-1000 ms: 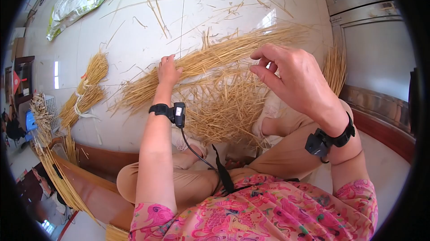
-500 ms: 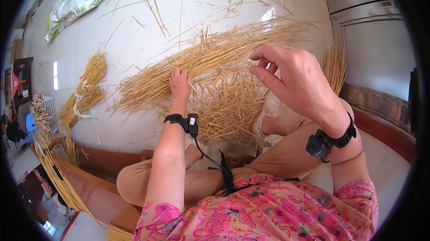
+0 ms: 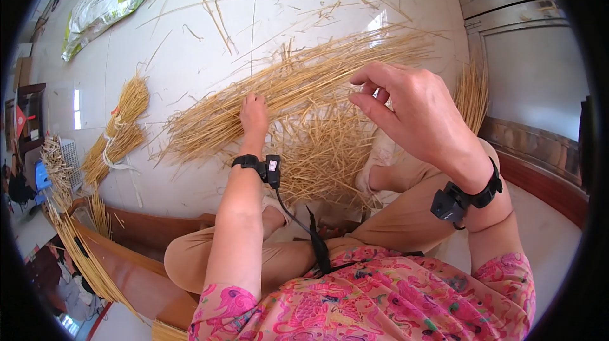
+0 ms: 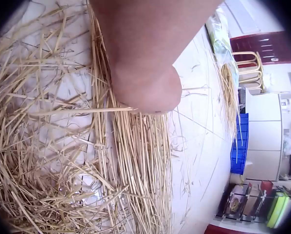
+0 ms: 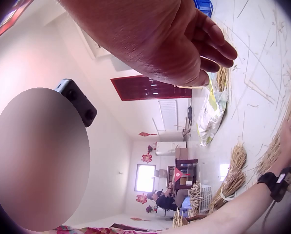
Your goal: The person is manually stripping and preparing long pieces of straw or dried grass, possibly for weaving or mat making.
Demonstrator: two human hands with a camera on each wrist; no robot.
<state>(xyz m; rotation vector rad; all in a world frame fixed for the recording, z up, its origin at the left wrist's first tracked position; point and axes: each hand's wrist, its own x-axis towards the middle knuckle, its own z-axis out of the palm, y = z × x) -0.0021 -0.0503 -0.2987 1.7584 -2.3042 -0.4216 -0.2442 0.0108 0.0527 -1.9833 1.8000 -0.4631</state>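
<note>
A long loose bundle of straw (image 3: pixel 304 74) lies across the floor. On its near edge is my left hand (image 3: pixel 254 114), the fingers bent down and gripping straw; their tips are hidden. One stalk (image 4: pixel 87 111) runs crosswise to the underside of the left hand (image 4: pixel 148 90) in the left wrist view. A tangled heap of short straw (image 3: pixel 327 150) lies between the feet. My right hand (image 3: pixel 415 112) is raised above the bundle's right part, fingers loosely bent, thumb apart, holding nothing; the right wrist view shows the same empty right hand (image 5: pixel 189 48).
Tied straw bundles (image 3: pixel 117 131) lie at the left, a green and white bag (image 3: pixel 108 8) at upper left. A wooden frame (image 3: pixel 127 265) is beside the left knee, upright straw (image 3: pixel 472 97) by a metal door (image 3: pixel 533 74) at right. A seated person (image 5: pixel 162 199) is in the background.
My left hand has shifted right along the bundle from a second ago, its fingers drawn closer together. In the last half second it has barely moved. My right hand stays raised in nearly the same place.
</note>
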